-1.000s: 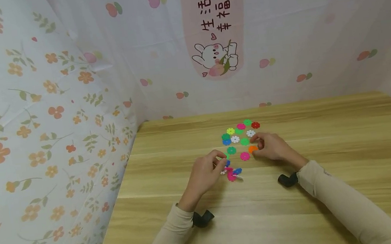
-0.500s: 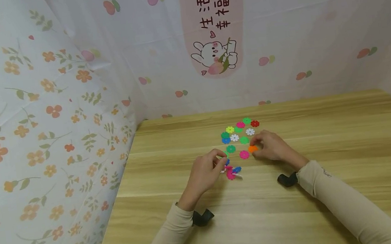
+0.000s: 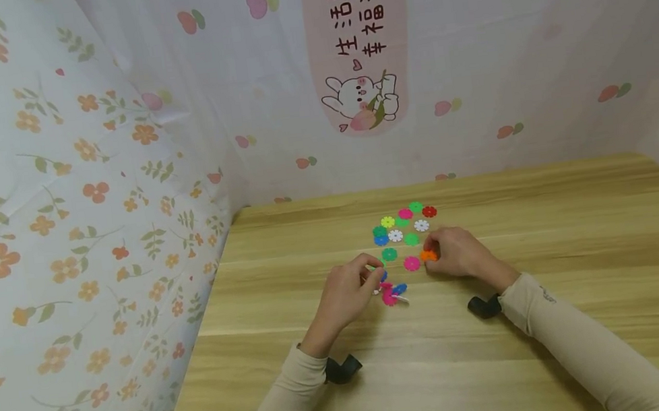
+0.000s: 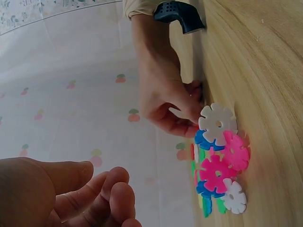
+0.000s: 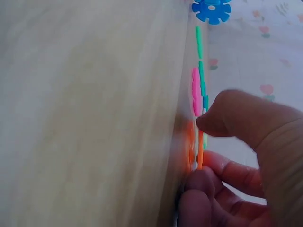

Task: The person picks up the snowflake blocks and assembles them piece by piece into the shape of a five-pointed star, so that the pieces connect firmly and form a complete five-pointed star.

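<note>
Right hand [image 3: 459, 252], right of centre in head view: grip closed down to a pinch, thumb and fingers on the orange disc [image 3: 429, 256]. Left hand [image 3: 348, 288], near centre: grip relaxed, gap between thumb and fingers, holding nothing. Cluster of pink, blue and white discs [image 4: 218, 174] just beside it on desk [image 3: 434, 370]. Loose coloured discs [image 3: 395, 235] lie beyond, mid-frame.

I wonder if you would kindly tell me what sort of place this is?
It looks like a tabletop play or craft corner, perhaps indoors: a wood-grain table, a flower-printed cloth hanging alongside, and colourful notched discs on the tabletop.
</note>
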`<state>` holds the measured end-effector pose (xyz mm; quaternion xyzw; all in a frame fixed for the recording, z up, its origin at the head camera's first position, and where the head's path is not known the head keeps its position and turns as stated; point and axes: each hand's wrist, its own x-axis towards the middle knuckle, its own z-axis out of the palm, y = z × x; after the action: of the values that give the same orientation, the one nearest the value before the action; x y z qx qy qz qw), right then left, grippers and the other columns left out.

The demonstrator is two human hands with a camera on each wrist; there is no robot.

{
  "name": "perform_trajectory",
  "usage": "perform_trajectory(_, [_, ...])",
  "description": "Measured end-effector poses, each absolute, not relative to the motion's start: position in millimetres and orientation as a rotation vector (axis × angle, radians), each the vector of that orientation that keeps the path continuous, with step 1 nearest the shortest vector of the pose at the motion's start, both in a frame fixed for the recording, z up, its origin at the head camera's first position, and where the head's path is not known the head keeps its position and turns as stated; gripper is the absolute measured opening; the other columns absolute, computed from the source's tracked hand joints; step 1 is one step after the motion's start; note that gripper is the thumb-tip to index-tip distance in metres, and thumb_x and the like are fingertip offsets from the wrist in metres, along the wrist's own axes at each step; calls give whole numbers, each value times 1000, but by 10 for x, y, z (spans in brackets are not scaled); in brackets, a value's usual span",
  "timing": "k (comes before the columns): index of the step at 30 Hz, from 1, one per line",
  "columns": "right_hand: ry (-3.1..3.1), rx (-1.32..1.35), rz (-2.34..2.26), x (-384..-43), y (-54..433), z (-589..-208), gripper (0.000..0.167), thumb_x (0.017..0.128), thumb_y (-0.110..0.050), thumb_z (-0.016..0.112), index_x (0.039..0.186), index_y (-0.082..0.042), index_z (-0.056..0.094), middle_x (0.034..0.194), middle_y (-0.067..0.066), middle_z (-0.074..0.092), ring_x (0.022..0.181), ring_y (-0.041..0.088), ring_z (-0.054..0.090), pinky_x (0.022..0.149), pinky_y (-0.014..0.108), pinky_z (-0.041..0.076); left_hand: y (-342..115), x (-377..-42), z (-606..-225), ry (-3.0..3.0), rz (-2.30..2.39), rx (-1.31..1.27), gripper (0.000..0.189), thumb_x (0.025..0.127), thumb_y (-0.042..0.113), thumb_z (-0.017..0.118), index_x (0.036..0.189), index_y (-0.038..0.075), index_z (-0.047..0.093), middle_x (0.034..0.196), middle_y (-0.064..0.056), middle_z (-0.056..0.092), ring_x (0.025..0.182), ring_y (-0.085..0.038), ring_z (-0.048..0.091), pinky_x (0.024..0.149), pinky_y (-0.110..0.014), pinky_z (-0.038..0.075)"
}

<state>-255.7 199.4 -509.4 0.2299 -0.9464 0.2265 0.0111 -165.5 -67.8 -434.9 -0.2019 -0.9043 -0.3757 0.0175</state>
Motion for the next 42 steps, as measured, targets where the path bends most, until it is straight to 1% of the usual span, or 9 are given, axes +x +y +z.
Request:
perform_trajectory(5, [-2936,751,718,-2485,1952,-5004,26,75,-27,79,92,-9,71,80,-3,62,65,14,50,67,35,47,-667,-1653,-4355,-2818,-1186,-623,16,101,22,62,106,11,70,74,3,69,61,-4,57,54,-25,44])
perform_trajectory(9, [-2887,807,786,-2338,1837,-4760,26,76,-29,81,93,-12,71,86,-4,64,67,15,52,68,35,48,-652,-1665,-4351,-2825,-1223,-645,24,103,26,57,111,8,70,76,3,70,62,-6,59,54,-25,46])
perform_trajectory(13, [-2779,931,835,-2174,1703,-4506,23,75,-24,82,91,-14,70,87,-6,65,70,12,55,69,34,49,-632,-1685,-4355,-2838,-1280,-661,35,106,34,50,117,6,69,82,-3,72,64,-9,62,57,-26,48])
perform_trajectory(19, [-2663,1061,860,-2009,1580,-4308,21,74,-21,80,91,-14,70,82,-6,63,50,-1,45,56,26,46,-614,-1686,-4376,-2857,-1357,-683,41,107,38,45,112,6,70,83,-8,72,65,-11,62,58,-26,48])
perform_trajectory(23, [-2614,1090,838,-1940,1522,-4251,21,73,-21,79,91,-15,70,85,-7,63,51,-1,44,52,24,44,-601,-1671,-4382,-2840,-1462,-697,40,107,38,45,107,6,70,84,-10,72,71,-23,68,59,-25,47])
perform_trajectory(26, [-2609,1102,832,-1907,1486,-4261,22,72,-21,79,91,-16,70,88,-8,63,54,-1,44,53,23,44,-587,-1661,-4394,-2821,-1534,-704,37,107,34,48,100,5,70,80,-10,71,71,-26,68,58,-24,47])
perform_trajectory(32, [-2539,1131,961,-1906,1481,-4330,23,74,-17,83,93,-15,70,86,-7,64,54,-2,46,52,23,44,-605,-1674,-4430,-2835,-1582,-630,36,105,28,51,91,1,69,73,-5,68,65,-13,64,54,-24,44])
perform_trajectory(36, [-2569,982,1226,-2010,1596,-4472,26,78,-14,85,98,-14,68,89,-1,65,57,6,53,51,26,46,-669,-1693,-4426,-2838,-1591,-512,35,105,30,51,91,2,68,72,1,67,65,-12,63,55,-27,45])
perform_trajectory(42, [-2784,695,1608,-2233,1787,-4860,30,86,-12,79,108,-5,61,110,16,58,58,23,58,51,31,49,-730,-1668,-4385,-2833,-1613,-450,31,105,29,53,89,6,67,71,3,65,67,-19,64,54,-26,42])
